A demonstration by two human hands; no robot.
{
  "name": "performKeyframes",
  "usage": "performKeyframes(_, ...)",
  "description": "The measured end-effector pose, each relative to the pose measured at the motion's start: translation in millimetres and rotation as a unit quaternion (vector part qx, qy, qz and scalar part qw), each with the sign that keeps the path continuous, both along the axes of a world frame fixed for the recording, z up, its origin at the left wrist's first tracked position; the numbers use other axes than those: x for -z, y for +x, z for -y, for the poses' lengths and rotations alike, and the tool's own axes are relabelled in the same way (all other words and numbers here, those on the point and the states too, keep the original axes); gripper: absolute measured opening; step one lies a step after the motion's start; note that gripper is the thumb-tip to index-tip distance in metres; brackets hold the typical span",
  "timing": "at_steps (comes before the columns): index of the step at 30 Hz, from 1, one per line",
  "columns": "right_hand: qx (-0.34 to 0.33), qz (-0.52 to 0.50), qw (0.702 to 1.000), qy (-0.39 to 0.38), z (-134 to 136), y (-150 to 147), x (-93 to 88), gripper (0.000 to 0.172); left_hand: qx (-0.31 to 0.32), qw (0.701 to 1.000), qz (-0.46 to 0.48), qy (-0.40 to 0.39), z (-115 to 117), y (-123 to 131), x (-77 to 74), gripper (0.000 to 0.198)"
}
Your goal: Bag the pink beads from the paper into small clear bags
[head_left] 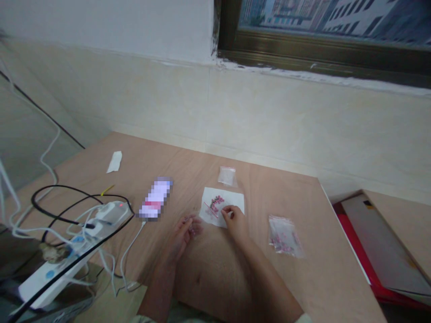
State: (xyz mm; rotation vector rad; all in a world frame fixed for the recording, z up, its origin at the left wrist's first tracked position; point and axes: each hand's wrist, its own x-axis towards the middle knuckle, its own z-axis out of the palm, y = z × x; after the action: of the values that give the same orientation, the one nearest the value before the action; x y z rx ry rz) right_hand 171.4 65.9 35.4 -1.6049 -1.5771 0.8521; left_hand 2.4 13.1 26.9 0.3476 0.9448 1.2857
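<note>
On a sheet of white paper (221, 207) lies a curved cluster of small pink beads (217, 204) on a light wooden table (256, 287). My right hand (235, 222) rests at the paper's right side, its thumb and forefinger pinched together close to the beads. Whether they hold anything is hidden. My left hand (184, 235) hovers just left of the paper with its fingers bunched. Something small and pale may be at its fingertips, but I cannot tell. A small transparent bag (227, 176) lies beyond the paper, and a plastic bag of pink beads (284, 236) lies to the right.
A pixelated phone (155, 198) on a white cable lies left of my hands. Further left are a white power strip (70, 255), tangled black and white cables, and a white paper scrap (114, 161). The table ends at a tiled wall and a right edge, beyond which stands a red-bordered board (380, 246).
</note>
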Motion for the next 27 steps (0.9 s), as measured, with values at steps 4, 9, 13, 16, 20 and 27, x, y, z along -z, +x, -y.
performKeyframes(4, -0.071, -0.079, 0.994, -0.016, -0.7, -0.1, -23.8, 0.016, 0.013, 1.0, -0.015, 0.001, 3.8, 1.2, -0.4, 0.018)
performKeyframes(9, -0.137, -0.079, 0.986, -0.041, 6.4, -5.4, -42.0, 0.014, 0.015, 1.0, -0.02, -0.009, 6.5, 5.2, -4.7, 0.018)
performKeyframes(13, -0.169, -0.083, 0.981, -0.044, 13.2, -6.7, -46.1, 0.019, 0.006, 1.0, -0.011, -0.006, 5.2, 6.1, -6.4, 0.014)
performKeyframes(16, -0.198, -0.101, 0.974, -0.041, 16.9, -7.1, -47.3, 0.026, 0.007, 1.0, -0.007, -0.001, 2.4, 5.8, -5.7, 0.016)
performKeyframes(20, -0.184, -0.095, 0.978, -0.024, 20.2, -10.8, -48.1, 0.024, -0.013, 1.0, 0.02, -0.006, -0.3, 7.6, -6.3, 0.014)
performKeyframes(27, -0.075, -0.114, 0.99, -0.021, 18.7, -14.5, -29.1, 0.023, -0.019, 0.999, 0.04, -0.017, 2.7, 6.8, 1.7, 0.017)
